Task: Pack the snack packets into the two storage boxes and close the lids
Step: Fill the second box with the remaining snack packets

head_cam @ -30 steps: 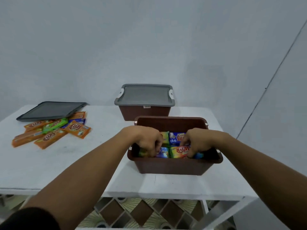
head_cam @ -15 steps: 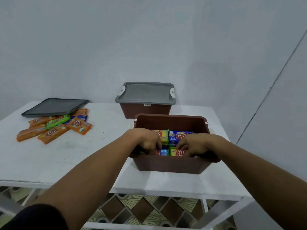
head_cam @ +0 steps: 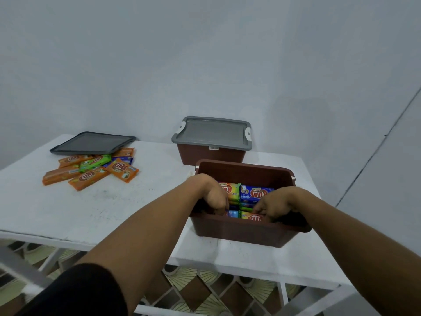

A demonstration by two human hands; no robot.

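Change: our left hand [head_cam: 211,195] and right hand [head_cam: 276,205] sink lower in the open box [head_cam: 246,232]
Fingers: left ones hidden, we cannot tell; right fingers [head_cam: 262,209] curl on the front packet [head_cam: 255,217]
Meaning: the pile [head_cam: 91,169] still waits

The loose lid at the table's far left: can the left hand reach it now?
Probably yes. The left hand is down in the open box, but nothing stands between it and the loose lid; only loose snack packets lie at the lid's near edge.

We read "KUAT" on the blue foil snack packet [head_cam: 256,194] in the open brown plastic box [head_cam: 246,233], and again on the flat orange packet [head_cam: 120,169] on the white counter [head_cam: 136,201]. The small white sticker [head_cam: 213,147] on the lidded brown box [head_cam: 210,156] is illegible to us.
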